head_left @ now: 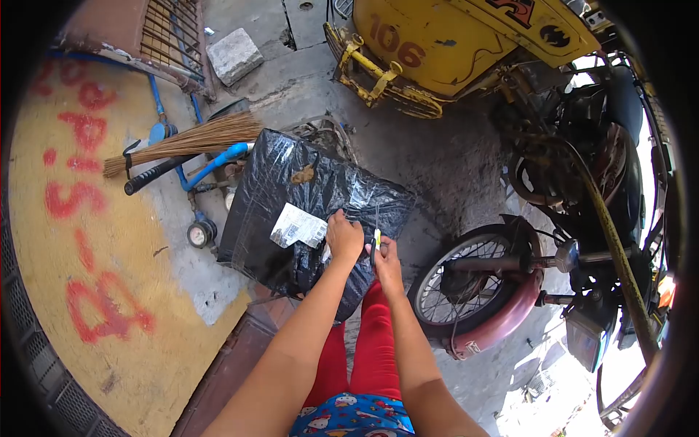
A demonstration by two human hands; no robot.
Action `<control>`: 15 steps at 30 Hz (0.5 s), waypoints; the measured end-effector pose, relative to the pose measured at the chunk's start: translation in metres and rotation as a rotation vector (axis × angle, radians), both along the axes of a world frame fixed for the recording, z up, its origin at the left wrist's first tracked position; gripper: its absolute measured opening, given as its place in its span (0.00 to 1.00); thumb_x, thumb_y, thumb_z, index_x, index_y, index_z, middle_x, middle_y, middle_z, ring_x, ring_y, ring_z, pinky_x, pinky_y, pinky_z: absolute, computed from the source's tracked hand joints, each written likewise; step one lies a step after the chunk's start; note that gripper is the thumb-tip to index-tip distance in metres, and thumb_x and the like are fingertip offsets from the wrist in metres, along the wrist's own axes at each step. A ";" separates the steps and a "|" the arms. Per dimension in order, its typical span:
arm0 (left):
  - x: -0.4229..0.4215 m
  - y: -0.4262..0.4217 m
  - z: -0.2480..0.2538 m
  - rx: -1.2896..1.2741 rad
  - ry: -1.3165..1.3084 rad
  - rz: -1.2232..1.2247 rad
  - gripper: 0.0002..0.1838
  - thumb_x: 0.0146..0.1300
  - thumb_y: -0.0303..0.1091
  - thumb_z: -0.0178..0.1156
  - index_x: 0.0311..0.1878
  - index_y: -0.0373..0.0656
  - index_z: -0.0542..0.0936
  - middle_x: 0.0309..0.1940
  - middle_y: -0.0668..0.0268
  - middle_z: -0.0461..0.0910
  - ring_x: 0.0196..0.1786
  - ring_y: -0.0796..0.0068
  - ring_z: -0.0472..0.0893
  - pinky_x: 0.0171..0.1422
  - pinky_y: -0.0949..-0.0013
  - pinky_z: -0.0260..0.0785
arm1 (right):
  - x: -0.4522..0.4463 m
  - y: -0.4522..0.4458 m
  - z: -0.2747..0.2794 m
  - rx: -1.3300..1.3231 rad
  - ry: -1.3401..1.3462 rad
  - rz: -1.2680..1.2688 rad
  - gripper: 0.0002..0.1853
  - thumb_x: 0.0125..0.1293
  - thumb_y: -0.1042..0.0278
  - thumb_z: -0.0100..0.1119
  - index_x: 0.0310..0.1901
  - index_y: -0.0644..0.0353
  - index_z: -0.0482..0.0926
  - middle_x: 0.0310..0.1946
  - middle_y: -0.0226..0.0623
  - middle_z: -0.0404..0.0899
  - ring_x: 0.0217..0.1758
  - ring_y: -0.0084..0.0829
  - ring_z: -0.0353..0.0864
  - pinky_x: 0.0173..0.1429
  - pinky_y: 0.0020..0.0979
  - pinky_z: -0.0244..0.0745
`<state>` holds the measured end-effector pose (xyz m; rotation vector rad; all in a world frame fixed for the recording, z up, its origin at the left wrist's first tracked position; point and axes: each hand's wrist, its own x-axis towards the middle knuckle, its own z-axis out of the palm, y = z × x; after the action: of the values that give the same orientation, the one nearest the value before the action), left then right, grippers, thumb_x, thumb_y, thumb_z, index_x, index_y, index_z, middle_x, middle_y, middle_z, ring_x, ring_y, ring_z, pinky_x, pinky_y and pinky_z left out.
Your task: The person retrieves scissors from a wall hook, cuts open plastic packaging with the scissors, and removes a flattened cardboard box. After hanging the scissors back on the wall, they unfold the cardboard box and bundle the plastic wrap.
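A large parcel in black plastic wrap [255,211] lies in front of me, with a white label [298,226] and a torn brown spot on its top. My left hand [344,237] rests on the parcel just right of the label, its fingers bent against the plastic; whether they pinch it is hidden. In my right hand [386,258] is a small cutter [377,239] with a yellow and black handle, its thin blade pointing away from me over the parcel's right part.
A stick broom [189,142], blue pipes [211,169] and a water meter [200,234] are left of the parcel. A concrete block [234,56] lies farther back. To the right stand a yellow vehicle [437,44] and a motorcycle with a red fender [502,320].
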<state>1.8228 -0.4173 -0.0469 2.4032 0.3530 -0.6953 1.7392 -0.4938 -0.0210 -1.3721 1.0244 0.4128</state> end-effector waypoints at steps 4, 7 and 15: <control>0.001 -0.008 -0.012 0.144 -0.108 0.113 0.22 0.52 0.37 0.56 0.49 0.36 0.68 0.46 0.53 0.70 0.53 0.56 0.68 0.55 0.57 0.59 | 0.001 -0.025 -0.021 0.086 -0.087 -0.161 0.18 0.53 0.62 0.62 0.39 0.58 0.64 0.17 0.23 0.66 0.14 0.15 0.59 0.16 0.20 0.51; 0.011 0.001 -0.016 0.076 0.001 0.172 0.17 0.51 0.40 0.59 0.42 0.40 0.72 0.29 0.60 0.78 0.37 0.60 0.77 0.45 0.62 0.65 | 0.007 -0.037 -0.014 0.103 -0.062 -0.167 0.18 0.53 0.62 0.62 0.37 0.57 0.63 0.16 0.24 0.67 0.13 0.14 0.58 0.15 0.19 0.49; 0.013 0.029 0.015 0.149 -0.083 -0.109 0.13 0.50 0.33 0.59 0.40 0.42 0.73 0.33 0.59 0.75 0.38 0.58 0.75 0.40 0.62 0.65 | 0.010 -0.083 -0.012 0.555 0.074 -0.026 0.17 0.54 0.50 0.57 0.36 0.51 0.63 0.17 0.30 0.68 0.10 0.13 0.55 0.12 0.15 0.43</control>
<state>1.8362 -0.3885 -0.0323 2.5998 0.2486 -0.6348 1.7494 -0.5767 -0.0327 -0.8500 0.8972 0.6752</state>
